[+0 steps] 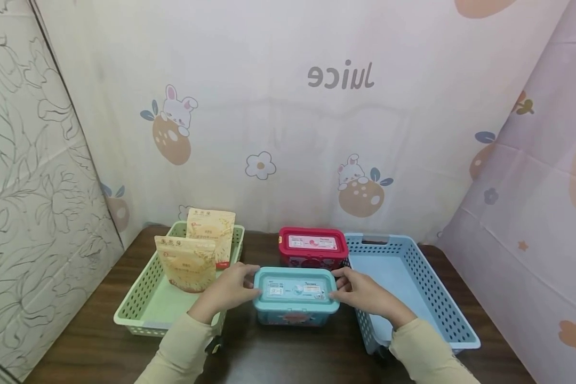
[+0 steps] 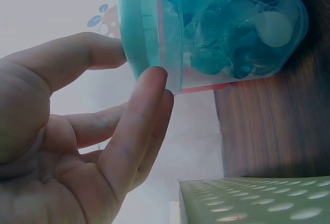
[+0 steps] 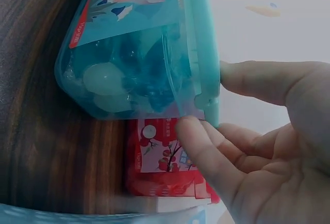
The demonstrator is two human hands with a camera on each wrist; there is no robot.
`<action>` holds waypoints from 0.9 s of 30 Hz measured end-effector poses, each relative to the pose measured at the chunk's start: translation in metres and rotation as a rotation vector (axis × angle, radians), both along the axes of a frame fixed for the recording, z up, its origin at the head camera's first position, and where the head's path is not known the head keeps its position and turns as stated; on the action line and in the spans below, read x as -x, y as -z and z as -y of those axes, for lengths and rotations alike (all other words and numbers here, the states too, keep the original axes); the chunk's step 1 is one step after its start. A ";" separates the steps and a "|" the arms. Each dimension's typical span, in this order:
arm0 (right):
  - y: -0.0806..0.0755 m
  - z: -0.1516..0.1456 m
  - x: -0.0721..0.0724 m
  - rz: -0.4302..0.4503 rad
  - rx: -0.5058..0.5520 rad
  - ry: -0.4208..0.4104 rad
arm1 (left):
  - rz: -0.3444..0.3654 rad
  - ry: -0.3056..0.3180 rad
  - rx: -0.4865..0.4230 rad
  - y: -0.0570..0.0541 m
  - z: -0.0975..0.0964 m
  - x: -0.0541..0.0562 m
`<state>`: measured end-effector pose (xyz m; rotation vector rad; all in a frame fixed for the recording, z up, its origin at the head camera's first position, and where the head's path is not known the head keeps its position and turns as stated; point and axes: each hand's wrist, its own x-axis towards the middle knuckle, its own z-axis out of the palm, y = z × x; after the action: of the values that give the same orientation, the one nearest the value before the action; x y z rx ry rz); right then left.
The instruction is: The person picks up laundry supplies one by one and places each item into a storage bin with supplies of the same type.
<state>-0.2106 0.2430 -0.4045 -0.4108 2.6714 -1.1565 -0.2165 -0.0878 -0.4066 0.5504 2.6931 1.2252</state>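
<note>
On dark table point(image 1: 249, 357) — teal tub point(image 1: 296, 298) | left hand point(image 1: 230, 288), right hand point(image 1: 366, 294): fingers point(image 2: 135, 118) pinching lid point(image 1: 293, 273) | curtain point(image 1: 269, 117) — mirrored "Juice"

Both forearms point(image 1: 180, 349) slant forward and inward, their pale cream sleeves point(image 1: 427, 352) ending short of the bare wrists point(image 1: 203, 310). The left hand point(image 1: 229, 288) and right hand point(image 1: 365, 293) face each other, level and nearly mirrored, palms turned inward. On each, the thumb point(image 2: 98, 51) opposes the bent fingers point(image 3: 206, 157) in a pinching grip, its tip near theirs
</note>
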 end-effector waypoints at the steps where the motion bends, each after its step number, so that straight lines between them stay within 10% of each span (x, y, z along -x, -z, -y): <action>1: 0.000 -0.001 0.000 -0.002 -0.004 -0.006 | -0.002 0.001 0.000 0.000 0.000 0.000; 8: 0.001 -0.005 -0.002 0.086 0.025 -0.008 | 0.022 0.022 -0.020 0.003 0.003 0.002; 16: 0.006 -0.002 -0.003 0.275 0.123 0.062 | 0.233 0.048 -0.209 0.012 0.010 0.007; 27: 0.006 -0.001 -0.005 0.322 0.197 0.011 | 0.422 0.116 -0.388 0.018 0.012 0.008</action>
<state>-0.2058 0.2436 -0.4104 -0.2178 2.2983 -1.3655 -0.2242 -0.1002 -0.4246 0.4225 2.0642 1.6280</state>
